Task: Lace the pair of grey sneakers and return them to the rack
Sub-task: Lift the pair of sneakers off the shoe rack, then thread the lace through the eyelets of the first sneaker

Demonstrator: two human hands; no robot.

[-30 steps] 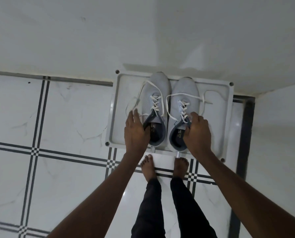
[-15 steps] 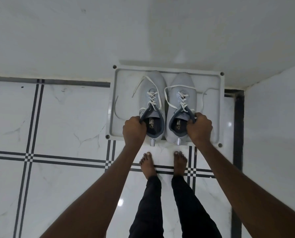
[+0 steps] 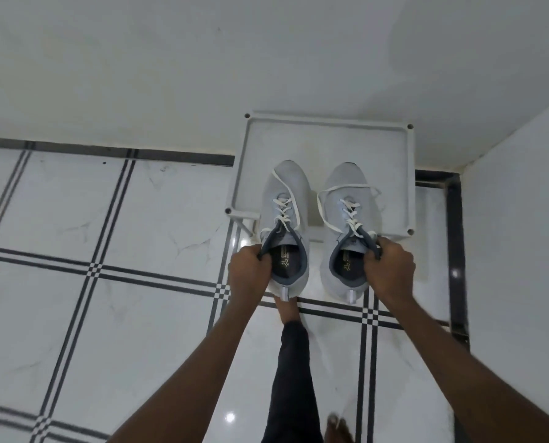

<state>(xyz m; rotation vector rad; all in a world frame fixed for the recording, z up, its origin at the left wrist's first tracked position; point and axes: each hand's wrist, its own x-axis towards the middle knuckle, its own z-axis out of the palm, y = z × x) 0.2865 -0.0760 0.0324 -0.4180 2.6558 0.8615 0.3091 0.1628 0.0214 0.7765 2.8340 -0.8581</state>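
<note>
Two grey sneakers with loose white laces hang in the air in front of the white rack (image 3: 394,148), their toes over its front edge and their heels over the floor. My left hand (image 3: 251,270) grips the left sneaker (image 3: 286,199) by the outer side of its dark collar. The right sneaker (image 3: 346,199) is held the same way by my right hand (image 3: 389,266). Both shoes point away from me, a gap between them. Lace ends trail loosely across the uppers.
The rack's top shelf stands in a corner, against the white back wall (image 3: 203,59) and near the right wall (image 3: 522,219). Glossy white floor tiles (image 3: 139,219) with dark stripes spread left. My legs and bare feet are below the shoes.
Both hands closed on the sneakers' collars and lifted the pair off the rack shelf, drawing it back toward me. The shoes have spread apart, and one foot has stepped back.
</note>
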